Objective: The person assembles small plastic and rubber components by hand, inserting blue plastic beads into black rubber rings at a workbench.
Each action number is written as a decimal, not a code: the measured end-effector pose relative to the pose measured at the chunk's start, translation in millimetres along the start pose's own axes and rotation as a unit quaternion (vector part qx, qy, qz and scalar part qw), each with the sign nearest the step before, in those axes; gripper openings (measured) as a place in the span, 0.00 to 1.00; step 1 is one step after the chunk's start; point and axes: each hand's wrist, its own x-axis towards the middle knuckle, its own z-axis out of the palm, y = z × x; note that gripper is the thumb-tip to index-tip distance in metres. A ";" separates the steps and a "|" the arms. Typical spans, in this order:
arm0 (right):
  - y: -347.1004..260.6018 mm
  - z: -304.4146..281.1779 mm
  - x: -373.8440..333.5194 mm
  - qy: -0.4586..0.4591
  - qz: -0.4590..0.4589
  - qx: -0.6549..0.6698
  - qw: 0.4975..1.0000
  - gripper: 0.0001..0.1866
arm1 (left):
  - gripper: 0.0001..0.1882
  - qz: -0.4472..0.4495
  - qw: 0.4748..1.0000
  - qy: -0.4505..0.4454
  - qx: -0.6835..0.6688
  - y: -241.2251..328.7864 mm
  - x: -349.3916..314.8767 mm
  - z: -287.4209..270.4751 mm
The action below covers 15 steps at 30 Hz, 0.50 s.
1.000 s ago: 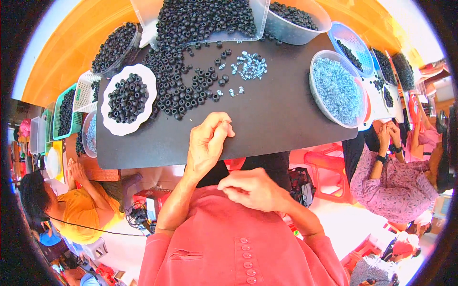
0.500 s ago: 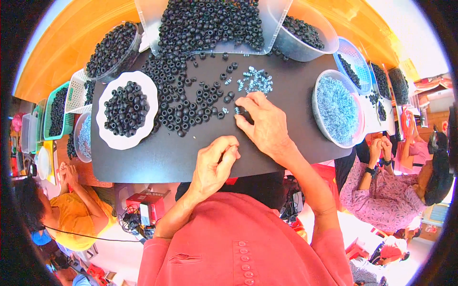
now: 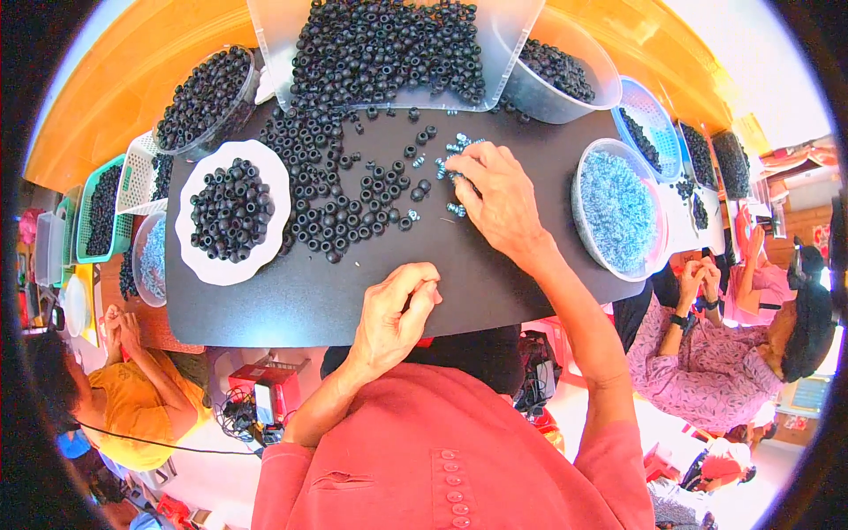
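My right hand (image 3: 502,199) reaches over the small blue-and-white pieces (image 3: 461,141) on the dark table. Its fingers are bent toward the thumb, with the tips down among the pieces, and whatever they pinch is hidden. My left hand (image 3: 393,315) is closed near the table's front edge, thumb against curled fingers; what it may hold does not show. Left of my right hand lie loose black round beads (image 3: 353,212) with holes. A white scalloped plate (image 3: 191,216) holds more black beads. At the right stands a clear round tub (image 3: 579,231) filled with blue-and-white pieces.
A large clear bin (image 3: 521,53) of black beads opens onto the table's far side. Round tubs of black beads (image 3: 208,97) stand left and right of it. Baskets (image 3: 137,177) are at the far left. People sit on both sides, one in a yellow top (image 3: 146,402).
My right hand has moved away from me, from the near side of the blue-and-white pile to over it, covering many pieces. My left hand stays closed in nearly the same place.
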 end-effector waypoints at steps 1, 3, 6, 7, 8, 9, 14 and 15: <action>7.0 5.8 1.1 -0.018 -0.022 0.031 0.999 0.08 | 0.05 -0.002 1.000 -0.001 -0.001 -0.8 0.0 0.0; 15.8 11.8 -1.2 -0.036 -0.044 0.063 0.996 0.08 | 0.05 -0.005 1.000 -0.001 -0.001 -1.8 0.1 -0.4; 18.3 7.4 -0.7 -0.027 0.000 0.111 0.993 0.08 | 0.05 -0.006 1.000 -0.002 -0.008 0.4 -1.0 0.7; 18.0 7.8 2.5 0.002 0.005 0.083 0.997 0.08 | 0.05 -0.007 1.000 -0.001 -0.006 -1.2 -1.3 0.4; 18.8 8.2 4.8 0.031 0.010 0.056 0.998 0.08 | 0.05 -0.008 1.000 0.001 -0.003 -2.3 -1.3 0.3; 20.9 8.9 5.5 0.006 -0.031 0.053 0.998 0.08 | 0.05 -0.008 1.000 -0.001 -0.003 -1.9 -0.8 0.3; 28.5 11.5 8.3 0.007 -0.048 0.078 0.996 0.08 | 0.05 -0.002 1.000 0.000 0.007 0.3 -0.4 -1.1; 30.2 10.0 9.0 0.024 -0.011 0.069 0.997 0.08 | 0.05 -0.002 1.000 -0.002 0.007 1.6 -0.5 -1.0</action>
